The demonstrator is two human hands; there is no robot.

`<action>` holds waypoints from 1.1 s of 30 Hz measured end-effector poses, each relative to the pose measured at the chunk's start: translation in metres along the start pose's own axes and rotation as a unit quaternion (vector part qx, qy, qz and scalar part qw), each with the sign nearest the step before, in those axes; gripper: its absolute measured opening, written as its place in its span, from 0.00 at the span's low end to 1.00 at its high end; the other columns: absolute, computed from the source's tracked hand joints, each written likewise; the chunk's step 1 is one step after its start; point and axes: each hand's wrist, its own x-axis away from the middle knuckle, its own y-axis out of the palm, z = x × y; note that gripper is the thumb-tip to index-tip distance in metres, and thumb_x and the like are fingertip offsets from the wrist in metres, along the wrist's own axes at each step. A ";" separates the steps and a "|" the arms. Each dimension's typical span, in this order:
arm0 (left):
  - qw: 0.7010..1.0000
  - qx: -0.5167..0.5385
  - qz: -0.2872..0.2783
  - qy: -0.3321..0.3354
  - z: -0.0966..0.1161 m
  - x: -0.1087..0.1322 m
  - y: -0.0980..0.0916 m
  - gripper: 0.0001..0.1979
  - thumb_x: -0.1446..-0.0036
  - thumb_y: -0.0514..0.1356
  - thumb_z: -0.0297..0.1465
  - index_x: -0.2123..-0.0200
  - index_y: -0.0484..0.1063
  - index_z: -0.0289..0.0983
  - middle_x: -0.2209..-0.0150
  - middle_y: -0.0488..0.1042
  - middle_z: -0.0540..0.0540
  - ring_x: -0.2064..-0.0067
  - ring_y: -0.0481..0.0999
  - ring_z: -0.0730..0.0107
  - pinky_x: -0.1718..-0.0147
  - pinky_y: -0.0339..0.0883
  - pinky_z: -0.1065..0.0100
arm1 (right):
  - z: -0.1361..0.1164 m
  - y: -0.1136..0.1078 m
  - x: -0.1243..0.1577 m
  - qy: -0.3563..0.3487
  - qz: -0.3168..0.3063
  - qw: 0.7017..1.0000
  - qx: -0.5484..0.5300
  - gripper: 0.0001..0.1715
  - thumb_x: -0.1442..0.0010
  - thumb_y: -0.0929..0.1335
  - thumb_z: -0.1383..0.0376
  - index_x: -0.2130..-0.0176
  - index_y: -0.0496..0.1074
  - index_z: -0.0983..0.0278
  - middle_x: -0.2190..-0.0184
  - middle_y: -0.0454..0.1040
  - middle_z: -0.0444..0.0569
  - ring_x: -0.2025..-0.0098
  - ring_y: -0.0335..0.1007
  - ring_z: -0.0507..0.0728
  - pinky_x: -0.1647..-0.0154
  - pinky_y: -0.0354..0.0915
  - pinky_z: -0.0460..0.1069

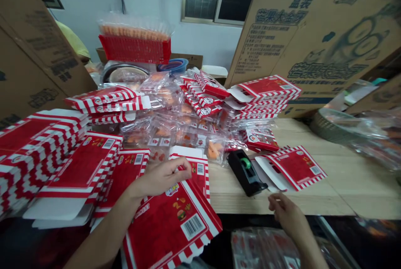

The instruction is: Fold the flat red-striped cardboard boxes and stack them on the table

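Observation:
My left hand (171, 175) has its fingers bent inward over the upper edge of a red snack box (163, 227) with striped borders and a barcode. Whatever those fingers hold, if anything, is hidden. The box lies tilted near my lap, beneath my left forearm. My right hand (286, 212) is closed in a loose pinch at the table's front edge, and I cannot make out anything in it. Just beyond it are a black tape dispenser (246, 173) with a green core and another red box (297, 166) with a white flap open.
Stacks of red striped boxes (40, 148) fill the left side. Clear snack packets (166, 131) are heaped in the middle, with more boxes (266, 91) behind. Tall cardboard cartons (313, 31) stand at both sides. A round basket (338, 125) is on the right of the wooden table (313, 202).

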 end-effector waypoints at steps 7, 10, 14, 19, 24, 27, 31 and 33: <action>0.991 -0.005 -0.126 0.041 0.014 -0.010 0.018 0.08 0.40 0.53 0.35 0.68 0.67 0.37 0.70 0.68 0.52 0.68 0.66 0.73 0.68 0.61 0.73 | -0.124 0.030 0.083 -0.238 -0.424 0.872 0.059 0.14 0.42 0.66 0.60 0.76 0.63 0.63 0.80 0.59 0.38 0.77 0.52 0.48 0.77 0.51 0.42; 0.991 -0.004 -0.125 0.052 0.014 -0.007 0.019 0.09 0.39 0.52 0.35 0.67 0.67 0.38 0.70 0.68 0.52 0.68 0.65 0.73 0.68 0.60 0.72 | -0.133 0.049 0.083 -0.251 -0.381 0.884 0.104 0.11 0.44 0.67 0.64 0.76 0.65 0.64 0.81 0.60 0.38 0.78 0.51 0.47 0.79 0.47 0.42; 0.988 0.018 -0.134 0.074 0.012 0.000 0.020 0.12 0.39 0.50 0.38 0.68 0.67 0.37 0.69 0.70 0.49 0.67 0.68 0.71 0.66 0.63 0.71 | -0.120 0.058 0.073 -0.207 -0.400 0.891 0.061 0.11 0.51 0.72 0.59 0.72 0.72 0.63 0.80 0.66 0.40 0.78 0.55 0.49 0.80 0.50 0.42; 0.985 0.030 -0.137 0.102 0.015 0.010 0.024 0.16 0.40 0.52 0.43 0.70 0.69 0.38 0.70 0.75 0.47 0.68 0.73 0.71 0.68 0.68 0.73 | -0.109 0.085 0.075 -0.136 -0.548 0.809 -0.161 0.31 0.68 0.73 0.40 0.78 0.70 0.64 0.88 0.61 0.37 0.85 0.55 0.48 0.80 0.60 0.45; 0.990 -0.083 0.112 0.014 -0.012 0.011 -0.030 0.13 0.38 0.49 0.38 0.68 0.68 0.38 0.68 0.73 0.48 0.65 0.72 0.69 0.64 0.66 0.70 | -0.094 0.130 0.069 -0.123 -0.380 0.897 -0.189 0.29 0.45 0.61 0.41 0.73 0.66 0.63 0.81 0.68 0.43 0.80 0.64 0.51 0.75 0.63 0.46; 0.947 -0.178 0.264 -0.048 -0.043 0.007 -0.081 0.12 0.42 0.53 0.39 0.72 0.67 0.38 0.67 0.71 0.46 0.60 0.70 0.61 0.56 0.62 0.61 | -0.078 0.141 0.053 -0.123 -0.242 0.949 -0.158 0.24 0.45 0.63 0.45 0.71 0.68 0.63 0.76 0.70 0.45 0.75 0.66 0.55 0.70 0.64 0.49; 0.883 -0.287 0.366 -0.072 -0.072 0.003 -0.104 0.04 0.45 0.57 0.31 0.68 0.70 0.36 0.52 0.67 0.36 0.42 0.56 0.46 0.43 0.41 0.45 | -0.052 0.145 0.030 -0.097 -0.090 0.986 -0.099 0.27 0.51 0.67 0.48 0.58 0.69 0.65 0.64 0.72 0.54 0.64 0.69 0.62 0.62 0.64 0.54; 0.878 -0.319 0.351 -0.062 -0.078 0.004 -0.094 0.06 0.48 0.58 0.27 0.65 0.71 0.37 0.48 0.67 0.37 0.40 0.54 0.46 0.41 0.38 0.44 | -0.042 0.148 0.023 -0.090 -0.081 0.989 -0.085 0.27 0.55 0.70 0.52 0.59 0.72 0.65 0.64 0.73 0.54 0.63 0.70 0.64 0.61 0.65 0.55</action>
